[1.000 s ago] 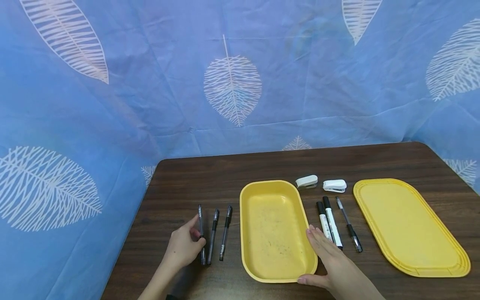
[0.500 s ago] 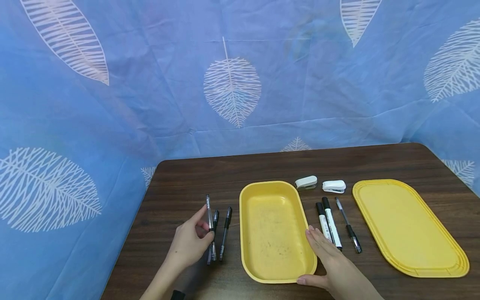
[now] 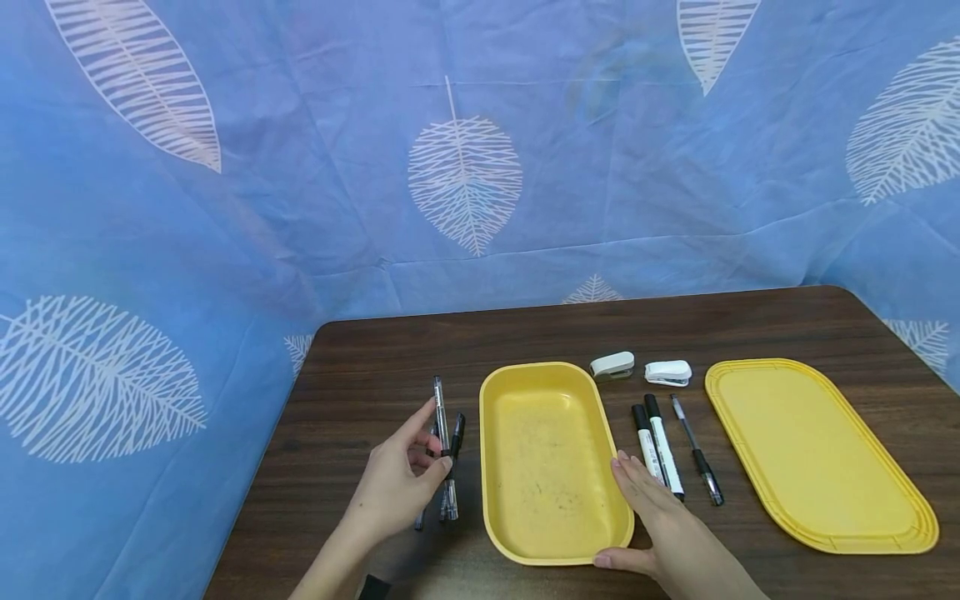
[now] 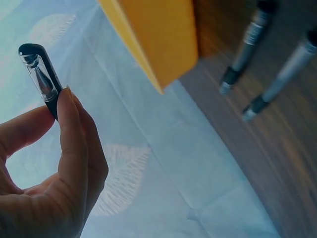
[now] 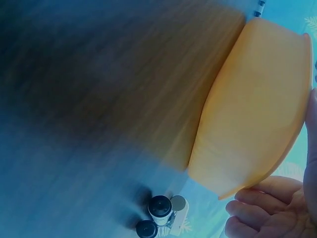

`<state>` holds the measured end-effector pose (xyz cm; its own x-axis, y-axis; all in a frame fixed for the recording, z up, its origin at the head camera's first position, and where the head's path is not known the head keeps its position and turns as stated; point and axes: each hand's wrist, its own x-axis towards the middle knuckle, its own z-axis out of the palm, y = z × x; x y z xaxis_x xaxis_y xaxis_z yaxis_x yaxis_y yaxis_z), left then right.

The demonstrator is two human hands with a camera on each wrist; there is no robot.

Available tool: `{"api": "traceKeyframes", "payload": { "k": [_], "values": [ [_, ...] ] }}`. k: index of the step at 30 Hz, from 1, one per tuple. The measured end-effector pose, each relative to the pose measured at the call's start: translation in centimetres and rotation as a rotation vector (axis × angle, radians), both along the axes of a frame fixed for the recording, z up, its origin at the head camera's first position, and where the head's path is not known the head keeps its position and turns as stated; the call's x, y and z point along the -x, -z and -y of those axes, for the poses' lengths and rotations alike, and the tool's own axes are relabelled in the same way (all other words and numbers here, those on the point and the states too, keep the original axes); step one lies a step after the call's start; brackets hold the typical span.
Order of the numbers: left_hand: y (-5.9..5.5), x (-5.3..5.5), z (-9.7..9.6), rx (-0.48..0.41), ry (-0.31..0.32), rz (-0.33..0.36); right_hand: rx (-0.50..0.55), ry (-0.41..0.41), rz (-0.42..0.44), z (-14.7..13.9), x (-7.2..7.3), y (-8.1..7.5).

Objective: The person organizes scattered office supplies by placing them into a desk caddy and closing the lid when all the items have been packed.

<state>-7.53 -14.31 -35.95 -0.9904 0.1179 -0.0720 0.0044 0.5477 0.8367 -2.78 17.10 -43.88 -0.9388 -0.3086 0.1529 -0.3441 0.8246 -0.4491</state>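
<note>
In the head view, my left hand (image 3: 397, 483) pinches a clear-barrelled gel pen (image 3: 439, 400) between thumb and fingers. The left wrist view shows that pen's dark clip end (image 4: 42, 79) standing up from my fingertips. Below it lie two more gel pens, the right one (image 3: 458, 429) partly covered by the held pen and my thumb, the other mostly hidden. A yellow plastic box (image 3: 555, 458) with nothing inside stands to their right. My right hand (image 3: 663, 525) rests on its near right corner, fingers extended along the side and thumb at the near rim.
Right of the box lie two markers, one shorter (image 3: 648, 446) and one longer (image 3: 665, 450), and another gel pen (image 3: 699, 454). Two white staplers, left (image 3: 612, 364) and right (image 3: 668, 372), sit behind them. A yellow lid (image 3: 817, 458) lies at the far right of the dark table (image 3: 360, 358).
My left hand has picked up the leftmost gel pen and carried it right, over the other two pens. My right hand and the box have stayed in place.
</note>
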Motion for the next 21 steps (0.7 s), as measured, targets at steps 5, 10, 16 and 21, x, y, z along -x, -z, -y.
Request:
{"api": "traceKeyframes", "payload": {
  "k": [5,10,16,21],
  "values": [
    [-0.6,0.0,-0.7,-0.050,0.042,-0.026,0.000,0.002,0.010,0.1,0.0,-0.2],
    [-0.9,0.2,-1.5,-0.090,0.079,-0.023,0.004,-0.007,0.027,0.1,0.0,-0.4],
    [-1.1,0.4,-2.4,-0.119,0.112,-0.004,0.009,-0.002,0.049,0.1,0.0,-0.7],
    [-1.1,0.6,-3.3,-0.159,0.142,-0.004,0.018,0.003,0.070,0.2,-0.1,-0.8]
  ]
}}
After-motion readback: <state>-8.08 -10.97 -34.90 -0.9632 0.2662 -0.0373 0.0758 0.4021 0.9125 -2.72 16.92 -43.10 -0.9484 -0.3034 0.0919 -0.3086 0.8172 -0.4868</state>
